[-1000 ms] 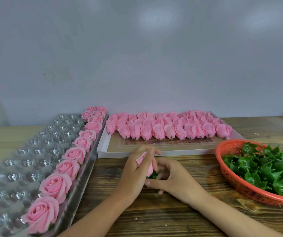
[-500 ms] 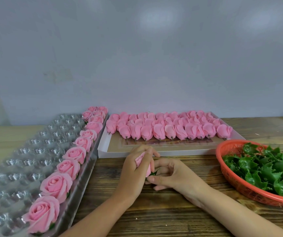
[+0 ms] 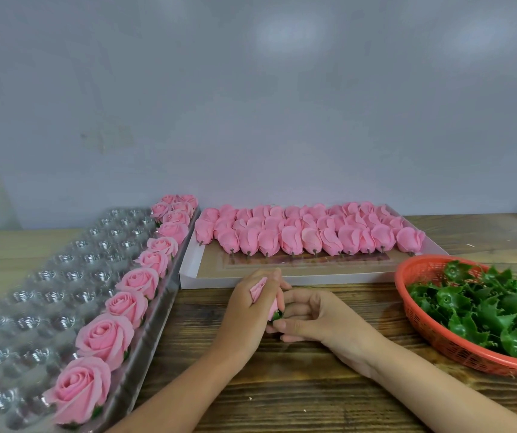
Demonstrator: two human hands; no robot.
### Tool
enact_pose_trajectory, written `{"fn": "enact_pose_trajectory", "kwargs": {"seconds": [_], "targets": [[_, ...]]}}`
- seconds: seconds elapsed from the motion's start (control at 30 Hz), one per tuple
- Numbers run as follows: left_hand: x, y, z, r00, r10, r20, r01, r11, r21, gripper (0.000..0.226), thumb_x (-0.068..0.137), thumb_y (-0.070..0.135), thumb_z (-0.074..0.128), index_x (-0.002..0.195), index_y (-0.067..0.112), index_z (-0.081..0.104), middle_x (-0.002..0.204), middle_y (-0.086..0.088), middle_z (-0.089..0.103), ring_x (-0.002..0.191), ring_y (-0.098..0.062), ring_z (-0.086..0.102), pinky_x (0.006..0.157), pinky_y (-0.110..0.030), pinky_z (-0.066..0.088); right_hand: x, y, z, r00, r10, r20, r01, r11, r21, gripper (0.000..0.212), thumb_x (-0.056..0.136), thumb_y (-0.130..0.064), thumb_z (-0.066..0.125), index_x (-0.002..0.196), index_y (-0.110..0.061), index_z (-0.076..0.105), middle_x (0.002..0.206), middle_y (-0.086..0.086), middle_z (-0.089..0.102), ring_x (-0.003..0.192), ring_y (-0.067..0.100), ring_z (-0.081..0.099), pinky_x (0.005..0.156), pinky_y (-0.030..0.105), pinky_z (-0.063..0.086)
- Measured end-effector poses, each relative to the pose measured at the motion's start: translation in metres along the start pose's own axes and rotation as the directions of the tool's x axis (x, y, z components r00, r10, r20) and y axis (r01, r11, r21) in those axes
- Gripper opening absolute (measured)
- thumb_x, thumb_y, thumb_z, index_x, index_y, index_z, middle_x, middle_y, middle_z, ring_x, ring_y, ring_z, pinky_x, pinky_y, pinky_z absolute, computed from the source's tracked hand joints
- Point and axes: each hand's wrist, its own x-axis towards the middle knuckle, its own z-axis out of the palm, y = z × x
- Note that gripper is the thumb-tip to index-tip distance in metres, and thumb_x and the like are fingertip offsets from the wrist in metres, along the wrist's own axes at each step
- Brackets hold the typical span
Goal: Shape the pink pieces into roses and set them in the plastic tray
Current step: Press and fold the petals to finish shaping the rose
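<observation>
The left hand was closed around a pink piece. Its fingers curled over the far side, so only the pale tip and one strip of petal showed between thumb and knuckles. The piece stood tilted just above the wooden surface, close to the near rim of the white box.

At the lower end of the piece sat a small green base. The right hand met it there, fingers bent inward and thumb tip pressed up beneath it in a pinch. Whether the base was fully seated on the piece could not be told.

Behind the hands, the box held rows of unshaped pink buds lying on their sides, stems pointing toward the person.

To the left lay the clear plastic tray. Its right-hand column was filled from near to far with finished roses, and a couple more stood at the far end.

On the right stood an orange basket, heaped with green leaf pieces and well apart from both hands.
</observation>
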Motion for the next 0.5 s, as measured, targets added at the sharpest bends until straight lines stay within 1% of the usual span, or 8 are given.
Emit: {"fn": "enact_pose_trajectory", "kwargs": {"seconds": [0.07, 0.13, 0.2, 0.23, 0.3, 0.37, 0.43, 0.5], "targets": [[0.0005, -0.0003, -0.0006, 1.0, 0.0, 0.012, 0.0, 1.0, -0.007, 0.056, 0.085, 0.052, 0.042, 0.075, 0.0, 0.062, 0.07, 0.007, 0.061, 0.074, 0.001, 0.059, 0.065, -0.007, 0.041, 0.0004, 0.0004, -0.001, 1.0, 0.005, 0.007, -0.005, 1.0, 0.02, 0.021, 0.085, -0.002, 0.073, 0.1, -0.016, 0.075, 0.095, 0.011, 0.077, 0.095, 0.017, 0.074, 0.075, 0.02, 0.056], [0.001, -0.0006, -0.001, 1.0, -0.005, 0.019, 0.005, 1.0, -0.014, 0.056, 0.085, 0.051, 0.042, 0.076, -0.001, 0.06, 0.075, 0.008, 0.064, 0.078, 0.001, 0.06, 0.069, -0.008, 0.04, 0.0016, 0.0017, -0.0023, 1.0, 0.005, 0.004, -0.005, 0.999, 0.035, 0.023, 0.084, 0.0, 0.073, 0.104, -0.013, 0.074, 0.096, 0.012, 0.077, 0.094, 0.017, 0.074, 0.075, 0.02, 0.056], [0.0009, -0.0015, -0.0006, 1.0, 0.001, 0.016, -0.001, 1.0, -0.021, 0.051, 0.088, 0.049, 0.042, 0.075, 0.002, 0.058, 0.085, 0.001, 0.066, 0.085, -0.003, 0.061, 0.072, -0.007, 0.041, 0.0028, 0.0036, -0.0029, 1.0, -0.003, -0.004, 0.003, 0.999, 0.039, 0.028, 0.083, 0.003, 0.073, 0.109, -0.006, 0.072, 0.097, 0.014, 0.076, 0.092, 0.018, 0.074, 0.075, 0.021, 0.057], [0.0005, -0.0015, -0.0001, 1.0, 0.01, 0.02, -0.01, 1.0, -0.019, 0.048, 0.091, 0.048, 0.044, 0.077, 0.004, 0.058, 0.087, -0.001, 0.066, 0.087, -0.006, 0.061, 0.072, -0.007, 0.042, 0.0032, 0.0046, -0.003, 1.0, -0.013, -0.009, 0.013, 1.0, 0.027, 0.03, 0.082, 0.005, 0.073, 0.111, -0.004, 0.071, 0.097, 0.015, 0.076, 0.091, 0.018, 0.074, 0.076, 0.022, 0.057], [-0.0004, -0.0007, 0.0012, 0.999, 0.019, 0.043, -0.019, 1.0, -0.004, 0.041, 0.095, 0.043, 0.046, 0.083, 0.008, 0.061, 0.086, -0.003, 0.064, 0.083, -0.008, 0.06, 0.066, -0.008, 0.045, 0.0038, 0.0068, -0.003, 0.999, -0.039, -0.026, 0.039, 0.999, 0.003, 0.032, 0.081, 0.009, 0.072, 0.111, 0.0, 0.07, 0.096, 0.017, 0.076, 0.087, 0.018, 0.074, 0.076, 0.022, 0.057], [-0.0008, -0.0004, 0.0019, 0.998, 0.014, 0.063, -0.014, 1.0, 0.009, 0.032, 0.097, 0.034, 0.044, 0.086, 0.011, 0.063, 0.086, -0.005, 0.063, 0.079, -0.004, 0.059, 0.06, -0.007, 0.044, 0.0039, 0.0086, -0.0029, 0.997, -0.056, -0.049, 0.056, 0.998, -0.002, 0.033, 0.08, 0.011, 0.072, 0.111, 0.001, 0.07, 0.094, 0.017, 0.076, 0.084, 0.018, 0.074, 0.075, 0.023, 0.057], [-0.0008, -0.0005, 0.0019, 0.997, -0.001, 0.072, 0.0, 1.0, 0.015, 0.026, 0.101, 0.027, 0.042, 0.093, 0.016, 0.065, 0.09, 0.0, 0.065, 0.082, 0.0, 0.059, 0.061, -0.006, 0.044, 0.0034, 0.0092, -0.0023, 0.995, -0.082, -0.053, 0.08, 0.996, -0.03, 0.032, 0.079, 0.011, 0.073, 0.109, 0.0, 0.071, 0.094, 0.017, 0.076, 0.083, 0.019, 0.073, 0.078, 0.024, 0.057], [-0.0005, -0.0007, 0.0016, 0.997, -0.011, 0.077, 0.009, 1.0, 0.029, 0.025, 0.1, 0.025, 0.041, 0.098, 0.019, 0.065, 0.097, 0.006, 0.066, 0.092, 0.002, 0.06, 0.068, -0.004, 0.044, 0.0024, 0.0096, -0.0015, 0.992, -0.113, -0.053, 0.109, 0.992, -0.066, 0.032, 0.077, 0.009, 0.076, 0.107, -0.002, 0.072, 0.095, 0.017, 0.076, 0.083, 0.019, 0.073, 0.08, 0.024, 0.057]]}}
